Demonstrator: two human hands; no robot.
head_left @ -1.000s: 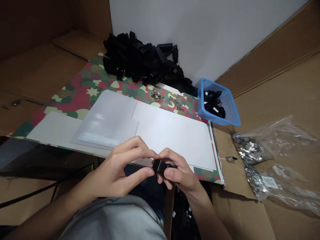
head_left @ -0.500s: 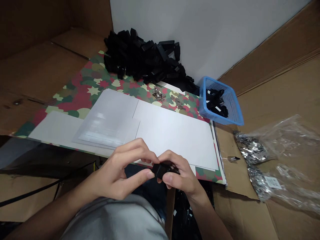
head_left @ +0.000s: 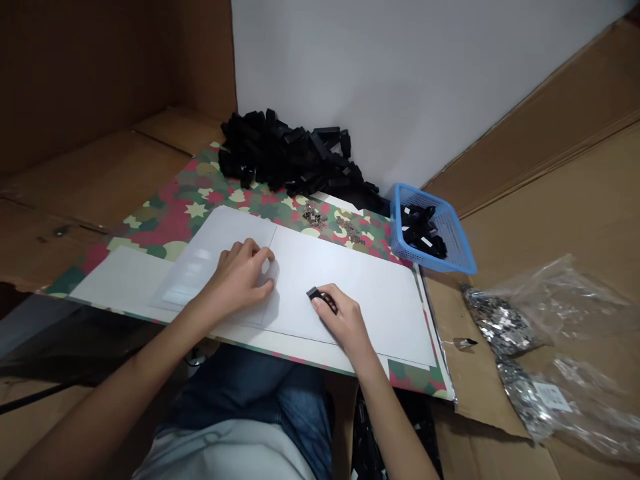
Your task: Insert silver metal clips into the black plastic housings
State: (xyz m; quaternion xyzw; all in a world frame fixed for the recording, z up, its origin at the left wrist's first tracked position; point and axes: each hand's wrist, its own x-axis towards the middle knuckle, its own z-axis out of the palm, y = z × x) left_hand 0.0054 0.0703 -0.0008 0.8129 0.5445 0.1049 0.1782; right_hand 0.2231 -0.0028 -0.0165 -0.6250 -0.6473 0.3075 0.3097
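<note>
Camouflage board (head_left: 170, 207) under white sheets (head_left: 350, 287) fills the frame's lower middle, where the right hand (head_left: 345, 320) grips a small black piece (head_left: 313, 293) low over the sheets, while the left hand (head_left: 240, 277), empty and loosely curled, rests apart on them.

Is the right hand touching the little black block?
Touching. The head view shows the right hand with its fingers closed around the black block.

The only camera is worn on the person's head and looks forward and down, from close above the left hand (head_left: 241, 279) and right hand (head_left: 343, 320).
</note>
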